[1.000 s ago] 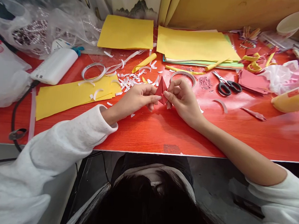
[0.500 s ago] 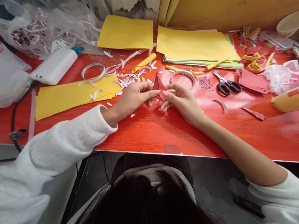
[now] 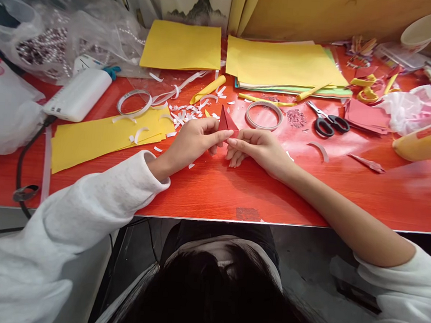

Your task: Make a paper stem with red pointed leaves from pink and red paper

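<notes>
A small folded piece of red paper [image 3: 227, 119], pointed at the top, is held above the table between my two hands. My left hand [image 3: 196, 142] pinches its lower left side, thumb in front. From the right, my right hand [image 3: 256, 147] grips the lower right corner between thumb and fingers. The fingers cover the paper's bottom part. Just behind the hands lie white paper scraps [image 3: 189, 113] and a roll of tape [image 3: 264, 116].
Black-handled scissors [image 3: 330, 125] and red paper squares [image 3: 368, 116] lie to the right. Yellow strips [image 3: 101, 142] and a white power bank [image 3: 79, 93] are on the left. Yellow sheets [image 3: 279, 64] are stacked at the back of the red table [image 3: 197, 197].
The red paper has turned slightly and looks narrower, its folds lying closer together. My right fingers have shifted a little left, closer to my left thumb.
</notes>
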`<state>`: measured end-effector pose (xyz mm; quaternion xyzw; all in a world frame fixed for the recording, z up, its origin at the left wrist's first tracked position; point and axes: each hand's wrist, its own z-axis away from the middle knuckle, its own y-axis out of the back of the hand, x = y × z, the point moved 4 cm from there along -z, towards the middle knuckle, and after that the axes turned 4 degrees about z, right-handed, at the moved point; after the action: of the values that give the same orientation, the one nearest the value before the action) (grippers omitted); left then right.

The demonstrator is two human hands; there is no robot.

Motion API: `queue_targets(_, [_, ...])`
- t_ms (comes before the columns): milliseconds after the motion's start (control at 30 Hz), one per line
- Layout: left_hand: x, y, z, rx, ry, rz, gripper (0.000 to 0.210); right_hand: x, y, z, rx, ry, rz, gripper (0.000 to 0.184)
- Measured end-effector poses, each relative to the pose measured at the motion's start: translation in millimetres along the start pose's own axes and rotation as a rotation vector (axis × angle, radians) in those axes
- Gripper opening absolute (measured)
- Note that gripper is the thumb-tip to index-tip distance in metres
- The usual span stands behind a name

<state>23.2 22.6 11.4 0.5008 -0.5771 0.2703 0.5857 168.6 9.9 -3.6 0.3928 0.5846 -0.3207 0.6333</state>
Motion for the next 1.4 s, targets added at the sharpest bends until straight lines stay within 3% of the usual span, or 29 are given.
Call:
queue_targets(800, [-1.5, -5.2, -0.2, -0.019, 0.052, 0.164, 0.025, 1.8, 1.2, 1.3, -0.032, -0.031, -0.045, 0.03])
queue_targets(967, [0.6, -4.6, 0.0, -0.009, 0.046, 0.127, 0.027, 0.9, -1.4, 1.6, -0.05, -0.036, -0.003, 0.03])
queue_targets(1200, [0.4, -4.2, 0.4, -0.002, 0.061, 0.12, 0.027, -3.5, -4.4, 4.9, 0.005, 0.069, -0.026, 0.026])
queue_targets(1400, [-0.9, -3.7, -0.2, -0.024, 0.062, 0.116, 0.028, 0.8, -3.8, 5.0, -0.034, 0.008, -0.124, 0.027])
